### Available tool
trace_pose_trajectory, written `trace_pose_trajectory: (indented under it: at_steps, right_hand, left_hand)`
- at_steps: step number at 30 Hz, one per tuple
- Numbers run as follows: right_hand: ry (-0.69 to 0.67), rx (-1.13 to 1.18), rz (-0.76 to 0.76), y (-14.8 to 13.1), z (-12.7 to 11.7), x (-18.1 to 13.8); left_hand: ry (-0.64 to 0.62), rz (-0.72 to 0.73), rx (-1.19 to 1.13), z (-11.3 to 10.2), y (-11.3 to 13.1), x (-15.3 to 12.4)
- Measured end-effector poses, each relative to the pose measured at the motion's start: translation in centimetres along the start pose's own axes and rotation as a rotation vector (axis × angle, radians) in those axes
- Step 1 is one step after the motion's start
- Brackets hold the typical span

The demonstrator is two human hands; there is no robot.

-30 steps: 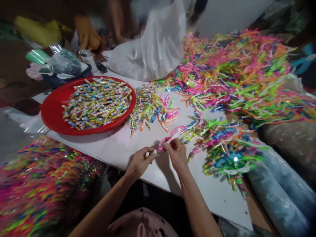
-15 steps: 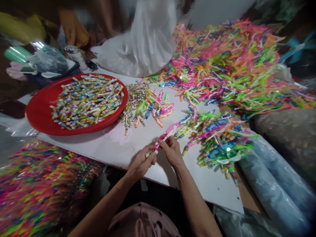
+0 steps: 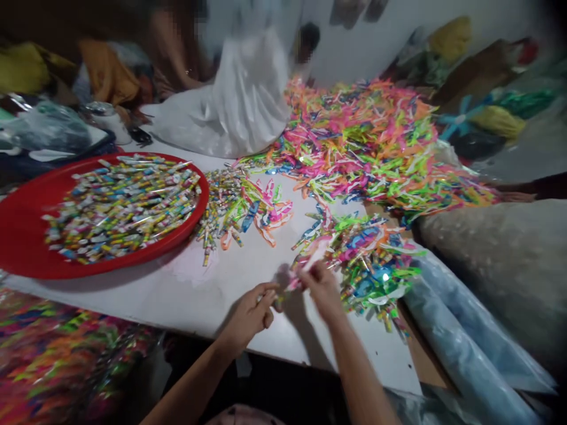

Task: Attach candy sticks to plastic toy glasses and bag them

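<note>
Two hands, now parted: half a second ago, fingertips came close together around the pink-and-white piece (image 3: 316,254); a gap has since opened. Right hand (image 3: 324,292): fingers pinched narrow on that piece, which slants away beyond their tips. Left hand (image 3: 248,313): fingers curled; small tube end (image 3: 278,302) just beside the tips, too blurred to tell whether gripped. Reading: close two-handed work on the piece has let up; joined or not, cannot tell. Beyond left fingers, leftward: red basin (image 3: 31,260) of wrapped tubes (image 3: 126,206). Just past right fingers: colourful bundle (image 3: 370,257) on white table (image 3: 239,268).
</note>
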State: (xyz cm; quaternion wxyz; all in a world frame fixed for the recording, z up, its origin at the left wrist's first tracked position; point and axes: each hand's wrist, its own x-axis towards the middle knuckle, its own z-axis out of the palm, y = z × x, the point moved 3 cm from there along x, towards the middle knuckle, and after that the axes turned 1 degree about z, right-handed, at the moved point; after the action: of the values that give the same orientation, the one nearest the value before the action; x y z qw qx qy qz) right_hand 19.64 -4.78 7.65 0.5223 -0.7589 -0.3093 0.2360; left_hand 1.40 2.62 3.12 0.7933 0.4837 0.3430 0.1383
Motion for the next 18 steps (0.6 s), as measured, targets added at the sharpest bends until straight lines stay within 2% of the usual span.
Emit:
trace_pose_trajectory:
  at_steps: [2,3,4,5,6,7,9,10,12,14,16,18]
  right_hand:
    - [0.170,-0.246,-0.027,-1.1,-5.6,2.8]
    - [0.354,-0.394,-0.038,-1.8,-7.8,4.1]
    - [0.448,-0.568,-0.028,-2.4,-8.8,5.4]
    - [0.487,-0.708,-0.023,-3.0,-8.4,6.5]
    - [0.454,-0.820,-0.038,-3.5,-6.8,7.5]
    - [0.339,-0.885,-0.064,-3.8,-4.1,8.2]
    - [0.012,-0.889,-0.191,-4.0,3.2,8.9]
    - [-0.084,-0.899,-0.196,-3.7,6.5,8.9]
    - [-0.156,-0.930,-0.171,-2.9,11.1,8.4]
    - [-0.144,-0.944,-0.129,-1.7,12.4,7.1]
    - [-0.138,-0.910,-0.118,-0.8,11.7,5.2]
    - [-0.110,-0.822,-0.114,-0.4,10.6,3.5]
  left_hand:
    - [0.051,-0.020,-0.038,-0.6,0.4,0.3]
    - [0.110,-0.024,-0.066,-1.1,0.4,0.4]
    - [0.178,-0.020,-0.100,-1.6,0.4,0.4]
    - [0.230,-0.015,-0.134,-2.0,0.4,0.3]
    - [0.254,-0.008,-0.162,-2.1,0.2,0.2]
    - [0.250,0.002,-0.178,-2.1,0.1,0.2]
    - [0.181,0.021,-0.160,-1.9,0.0,0.1]
    - [0.135,0.032,-0.132,-1.9,0.0,0.1]
    - [0.078,0.060,-0.057,-2.7,0.3,0.5]
    - [0.125,0.097,0.061,-4.5,1.1,1.6]
    - [0.280,0.177,0.263,-6.6,2.8,3.1]
    - [0.422,0.277,0.504,-7.7,5.2,4.5]
